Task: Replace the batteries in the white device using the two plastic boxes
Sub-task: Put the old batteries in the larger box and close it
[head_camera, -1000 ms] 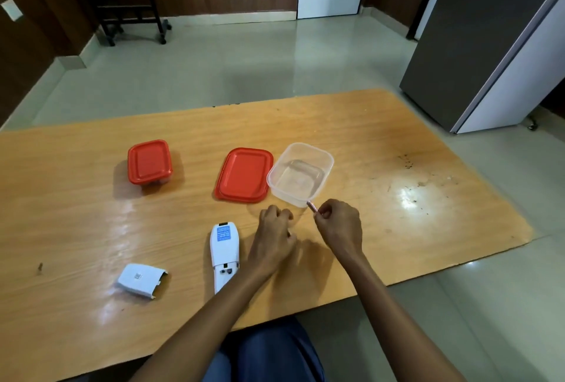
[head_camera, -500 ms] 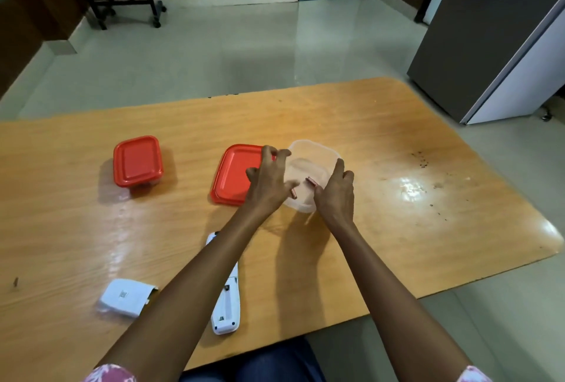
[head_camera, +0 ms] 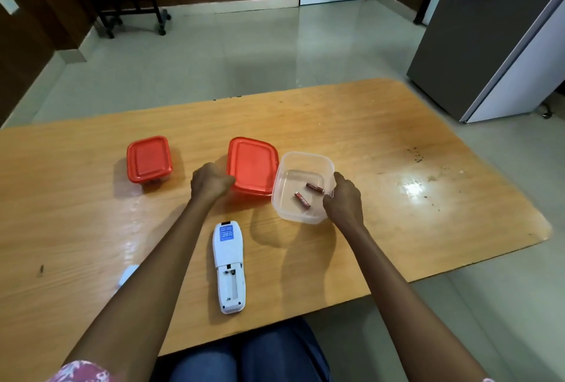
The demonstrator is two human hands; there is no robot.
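The white device (head_camera: pixel 229 262) lies face down near the table's front edge, its battery bay open and empty. Behind it stands an open clear plastic box (head_camera: pixel 301 157) with two red batteries (head_camera: pixel 315 187) (head_camera: pixel 302 200) lying loose on its floor. My right hand (head_camera: pixel 345 198) curls over the box's right rim. The box's red lid (head_camera: pixel 252 164) lies just left of it, and my left hand (head_camera: pixel 210 183) is closed on the lid's left front edge. A second box (head_camera: pixel 149 159), shut with a red lid, stands further left. The white battery cover (head_camera: pixel 127 274) peeks out from under my left forearm.
The wooden table (head_camera: pixel 397 228) ends close in front of my lap and about a hand's width right of the clear box's far side. A small dark speck (head_camera: pixel 40 270) lies at front left. A grey fridge (head_camera: pixel 489 30) stands on the floor to the right.
Both batteries left my hands and now lie in the clear box. My left hand moved left to the lid's edge, and my right hand shifted to the box's right rim.
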